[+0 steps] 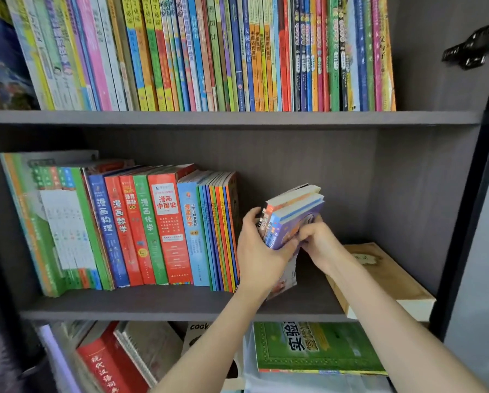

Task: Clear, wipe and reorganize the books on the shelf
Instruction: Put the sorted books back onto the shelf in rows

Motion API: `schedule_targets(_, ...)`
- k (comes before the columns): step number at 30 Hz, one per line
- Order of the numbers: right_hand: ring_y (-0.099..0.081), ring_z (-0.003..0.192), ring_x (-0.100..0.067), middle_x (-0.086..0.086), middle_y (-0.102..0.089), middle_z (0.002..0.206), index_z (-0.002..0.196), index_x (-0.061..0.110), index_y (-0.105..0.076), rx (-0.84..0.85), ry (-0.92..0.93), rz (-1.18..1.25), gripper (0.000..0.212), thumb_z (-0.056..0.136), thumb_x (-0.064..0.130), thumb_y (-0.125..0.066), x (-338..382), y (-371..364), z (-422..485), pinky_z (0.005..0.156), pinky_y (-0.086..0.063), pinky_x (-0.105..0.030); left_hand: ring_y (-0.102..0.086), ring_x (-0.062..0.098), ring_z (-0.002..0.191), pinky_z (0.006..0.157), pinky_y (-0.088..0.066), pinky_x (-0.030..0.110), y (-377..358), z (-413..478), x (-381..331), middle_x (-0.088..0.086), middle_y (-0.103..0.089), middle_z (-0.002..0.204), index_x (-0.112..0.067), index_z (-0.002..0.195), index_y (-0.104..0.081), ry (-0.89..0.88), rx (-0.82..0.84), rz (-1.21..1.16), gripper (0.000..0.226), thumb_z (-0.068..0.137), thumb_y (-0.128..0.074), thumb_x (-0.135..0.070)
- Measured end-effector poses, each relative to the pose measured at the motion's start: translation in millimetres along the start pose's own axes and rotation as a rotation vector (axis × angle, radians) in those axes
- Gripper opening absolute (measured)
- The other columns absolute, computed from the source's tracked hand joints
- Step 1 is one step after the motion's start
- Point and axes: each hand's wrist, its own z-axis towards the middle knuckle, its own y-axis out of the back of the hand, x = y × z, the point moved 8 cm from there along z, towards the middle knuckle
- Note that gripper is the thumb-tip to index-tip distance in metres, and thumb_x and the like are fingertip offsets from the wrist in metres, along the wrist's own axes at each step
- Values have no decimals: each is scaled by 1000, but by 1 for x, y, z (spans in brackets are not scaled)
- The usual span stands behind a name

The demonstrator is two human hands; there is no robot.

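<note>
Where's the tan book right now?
Head view: the tan book lies flat at the right end of the middle shelf, just right of the right hand.

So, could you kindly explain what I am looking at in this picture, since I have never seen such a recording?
There is no machine here: a person wears one wide-angle camera on the head, looking forward and down, so you see their own two arms. The left hand and the right hand together grip a small bundle of books, tilted, in the gap on the middle shelf. To its left stands a row of upright books; to its right a tan book lies flat. Above, thin books pack another level, and a green book lies below.
</note>
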Motion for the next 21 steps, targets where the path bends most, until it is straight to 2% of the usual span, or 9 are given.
schedule_targets(4, -58, 109, -22, -3, -61, 111, 133, 19, -39, -14, -42, -277, 76, 63, -1, -59, -8, -13, 1, 76, -49, -29, -62, 1, 83, 67, -48, 19, 13, 6, 17, -15, -61, 94, -27, 101, -44, 159, -112, 79, 46, 73, -78, -38)
schedule_targets(6, -52, 118, -18, 2, -54, 123, 152, 24, -7, -69, -47, -550, 93, 80, 4, -63, -12, -17, -12, 90, -45, -34, -61, 3, 77, 61, -46, 18, 23, 14, 24, -13, -60, 89, -22, 95, -45, 213, -186, 145, 44, 74, -78, -41)
schedule_targets(8, -54, 119, -18, 2, -51, 137, 152, 28, 9, -61, 35, -711, 105, 82, 12, -67, -20, -27, -33, 95, -45, -35, -60, 5, 76, 59, -45, 17, 29, 20, 25, -8, -60, 91, -19, 95, -43, 238, -227, 220, 46, 75, -77, -43)
schedule_targets(10, -57, 113, -10, 7, -54, 135, 152, 34, -2, 126, 74, -696, 107, 75, 15, -73, -42, -50, -54, 93, -49, -30, -62, 9, 82, 62, -47, 19, 30, 20, 23, -5, -60, 95, -19, 97, -41, 249, -271, 253, 47, 76, -76, -43)
schedule_targets(12, -55, 106, -4, 10, -56, 121, 143, 25, -28, 247, 54, -825, 81, 77, 24, -75, -71, -70, -66, 88, -46, -21, -62, 9, 89, 66, -46, 18, 25, 15, 20, -5, -59, 100, -21, 100, -39, 242, -300, 270, 46, 78, -74, -42)
schedule_targets(14, -57, 100, -7, 6, -60, 111, 126, 18, -49, 136, 86, -917, 52, 82, 32, -73, -84, -72, -64, 81, -46, -19, -60, 10, 95, 71, -50, 21, 19, 11, 17, -2, -57, 106, -21, 104, -38, 206, -299, 321, 46, 80, -71, -42)
schedule_targets(16, -60, 98, -8, 2, -65, 113, 121, 16, -56, 30, 144, -846, 39, 87, 31, -69, -87, -67, -56, 76, -48, -16, -59, 12, 98, 76, -54, 27, 17, 9, 14, 1, -56, 109, -17, 109, -40, 171, -279, 375, 47, 82, -69, -41)
schedule_targets(19, -57, 98, -5, 1, -60, 123, 137, 14, -43, 10, 167, -851, 50, 93, 29, -59, -83, -64, -38, 63, -41, -4, -56, 12, 98, 78, -52, 26, 20, 14, 12, 1, -50, 110, -13, 113, -41, 145, -166, 482, 47, 86, -64, -43)
schedule_targets(21, -56, 112, -10, 3, -51, 136, 149, 21, -18, 97, 162, -799, 74, 91, 33, -61, -82, -68, -28, 71, -44, -7, -52, 11, 92, 75, -48, 22, 26, 17, 9, -2, -46, 105, -11, 114, -43, 101, -45, 612, 45, 90, -58, -46)
